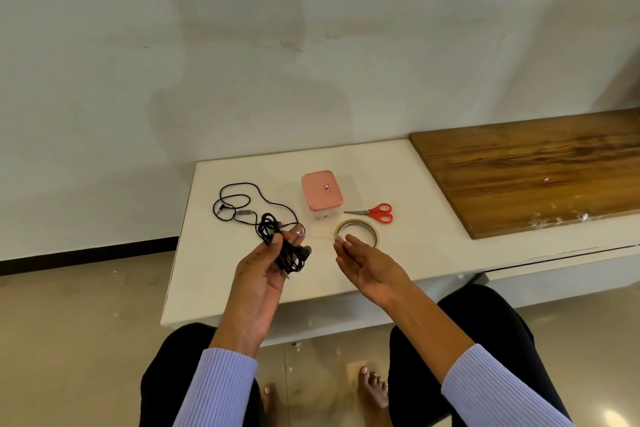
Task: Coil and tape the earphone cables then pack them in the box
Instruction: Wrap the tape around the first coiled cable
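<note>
Earphone cable (285,248), black and bunched, clamped between thumb and fingers of left hand (265,265) above white counter (242,274). Right hand (365,262) open, palm inward, empty, just before tape roll (356,231). Second cable (239,206) loose left of lidded pink box (321,193); red scissors (375,212) right of it.

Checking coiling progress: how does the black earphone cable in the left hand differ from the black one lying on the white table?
The black earphone cable in the left hand is bunched into a tight coil and held off the white table; the black earphone cable on the table lies spread in loose loops, untouched. Neither shows tape.
</note>
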